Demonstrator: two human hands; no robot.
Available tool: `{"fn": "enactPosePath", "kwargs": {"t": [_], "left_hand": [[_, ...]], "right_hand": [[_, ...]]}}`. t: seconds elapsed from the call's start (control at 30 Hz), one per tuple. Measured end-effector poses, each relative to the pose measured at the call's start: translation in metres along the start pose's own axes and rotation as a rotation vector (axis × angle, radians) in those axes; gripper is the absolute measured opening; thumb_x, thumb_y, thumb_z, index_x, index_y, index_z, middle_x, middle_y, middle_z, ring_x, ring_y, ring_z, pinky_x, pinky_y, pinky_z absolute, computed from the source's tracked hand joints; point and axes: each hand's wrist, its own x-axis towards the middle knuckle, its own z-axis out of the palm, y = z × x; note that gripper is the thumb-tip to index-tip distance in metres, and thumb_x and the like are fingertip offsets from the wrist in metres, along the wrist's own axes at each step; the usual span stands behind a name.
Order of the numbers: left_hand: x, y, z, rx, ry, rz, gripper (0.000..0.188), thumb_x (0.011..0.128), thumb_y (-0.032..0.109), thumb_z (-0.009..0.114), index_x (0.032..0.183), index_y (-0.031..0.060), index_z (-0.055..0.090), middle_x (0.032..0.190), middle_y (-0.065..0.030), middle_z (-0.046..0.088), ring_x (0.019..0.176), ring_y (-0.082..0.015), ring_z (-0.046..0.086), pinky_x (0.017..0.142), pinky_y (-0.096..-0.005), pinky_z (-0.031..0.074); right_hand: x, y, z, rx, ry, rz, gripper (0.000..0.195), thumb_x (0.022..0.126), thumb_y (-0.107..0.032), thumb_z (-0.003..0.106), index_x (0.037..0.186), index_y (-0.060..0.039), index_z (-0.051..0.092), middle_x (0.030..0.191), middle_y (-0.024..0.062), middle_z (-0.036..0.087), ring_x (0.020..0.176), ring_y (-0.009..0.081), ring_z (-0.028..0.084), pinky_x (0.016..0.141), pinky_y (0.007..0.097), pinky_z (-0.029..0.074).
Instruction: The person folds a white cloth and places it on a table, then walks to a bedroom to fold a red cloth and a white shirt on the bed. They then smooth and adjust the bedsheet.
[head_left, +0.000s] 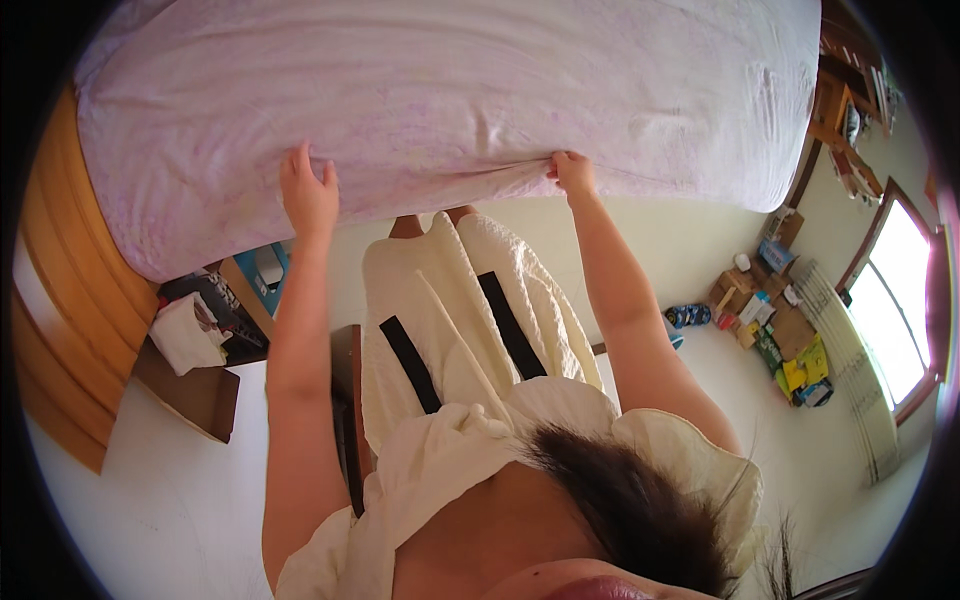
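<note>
A pale pink-and-white patterned sheet (420, 90) covers the bed in front of me, its edge hanging over the near side. My right hand (574, 172) grips a fold of the sheet near that edge, and creases run from it towards the left and right. Farther left, my left hand (309, 191) rests on or just over the sheet with its fingers apart and nothing between them. Whether its palm touches the cloth cannot be seen.
An orange-brown wooden panel (82, 300) stands at the left. Below it an open cardboard box (202, 401) sits beside folded white cloth (187, 334). Boxes and bags (780, 322) are heaped on the floor at right, near a bright window (900, 300).
</note>
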Motion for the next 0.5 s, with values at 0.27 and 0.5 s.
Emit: {"fn": "enactPosePath", "kwargs": {"t": [0.27,0.5], "left_hand": [[0.069,-0.013,0.004,0.247,-0.208,0.258,0.053,0.073,0.021,0.066,0.122,0.0129,0.048,0.118,-0.0106,0.047,0.105,-0.0302,0.047,0.087,-0.0383,0.042],[0.012,-0.017,-0.017,0.434,-0.485,0.642,0.062,0.06,0.028,0.073,0.113,0.008,0.049,0.114,-0.007,0.047,0.107,-0.0246,0.045,0.086,-0.037,0.042]], "right_hand": [[0.006,-0.036,-0.05,-0.63,0.398,-0.743,0.05,0.074,-0.01,0.06,0.122,-0.013,0.046,0.122,0.0118,0.042,0.111,0.0328,0.04,0.087,0.0398,0.042],[-0.03,0.013,-0.048,-0.953,0.032,-1.11,0.038,0.072,-0.011,0.06,0.11,-0.0126,0.054,0.11,0.0065,0.05,0.103,0.0273,0.047,0.082,0.0404,0.043]]}}
